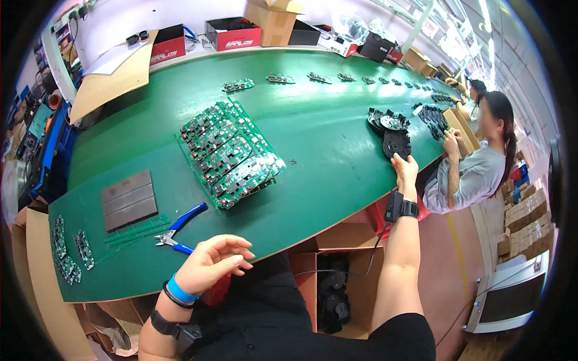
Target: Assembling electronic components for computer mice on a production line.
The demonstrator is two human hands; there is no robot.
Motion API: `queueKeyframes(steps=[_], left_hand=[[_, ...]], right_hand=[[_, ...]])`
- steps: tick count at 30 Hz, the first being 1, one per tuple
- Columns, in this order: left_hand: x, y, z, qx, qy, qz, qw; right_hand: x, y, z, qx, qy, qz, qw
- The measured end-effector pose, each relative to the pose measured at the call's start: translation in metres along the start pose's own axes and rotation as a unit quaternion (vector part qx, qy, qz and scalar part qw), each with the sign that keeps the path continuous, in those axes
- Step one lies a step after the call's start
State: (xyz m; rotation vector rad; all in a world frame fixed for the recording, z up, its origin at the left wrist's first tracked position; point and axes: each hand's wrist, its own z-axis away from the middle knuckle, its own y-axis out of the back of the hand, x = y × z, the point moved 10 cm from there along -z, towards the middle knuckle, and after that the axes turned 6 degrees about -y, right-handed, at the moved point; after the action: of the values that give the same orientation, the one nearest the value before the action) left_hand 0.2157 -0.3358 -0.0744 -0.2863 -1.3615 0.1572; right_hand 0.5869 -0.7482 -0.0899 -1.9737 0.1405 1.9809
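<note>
At the table's [325, 180] near edge, far out to the right: right hand [404, 167] stretched at full arm's length, fingertips laid on the near rim of a black part [396, 143]. Cannot tell whether pinched on it or only touching. More black parts heaped just beyond, toward the right end.

Near the same edge, left of the body: left hand [212, 263] hovering palm down, fingers loosely spread, grasping nothing. Just beside it, blue-handled cutters [179, 227] lying flat, untouched, tips toward the left.

In the table's middle: a fanned stack of green boards [232, 153]. Toward the left end, three grey plates [128, 200] side by side; at the near left corner, small boards [66, 253]. Along the far edge, a row of boards [313, 77]. Below the near edge, an open box [334, 289] with dark parts inside. At the right end, a seated co-worker [475, 168], own hands on the heap.

Likely best done so: take the lone part by its rim, thumb under and fingers over, rather than drag it across the mat. Lift clear of the heap behind. Keep well apart from the co-worker's hands. Steady the reach with the left hand rested on the near edge.
</note>
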Motion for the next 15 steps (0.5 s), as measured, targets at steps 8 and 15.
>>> queueKeyframes(steps=[8, 15], left_hand=[[0.005, 0.043, 0.036, 0.108, -0.021, -0.008, 0.994], [0.065, 0.138, 0.143, 0.398, -0.141, -0.109, 0.9]], right_hand=[[-0.004, 0.028, 0.0, 0.018, 0.04, 0.091, 0.995], [-0.002, 0.017, 0.015, 0.049, 0.095, 0.052, 0.993]])
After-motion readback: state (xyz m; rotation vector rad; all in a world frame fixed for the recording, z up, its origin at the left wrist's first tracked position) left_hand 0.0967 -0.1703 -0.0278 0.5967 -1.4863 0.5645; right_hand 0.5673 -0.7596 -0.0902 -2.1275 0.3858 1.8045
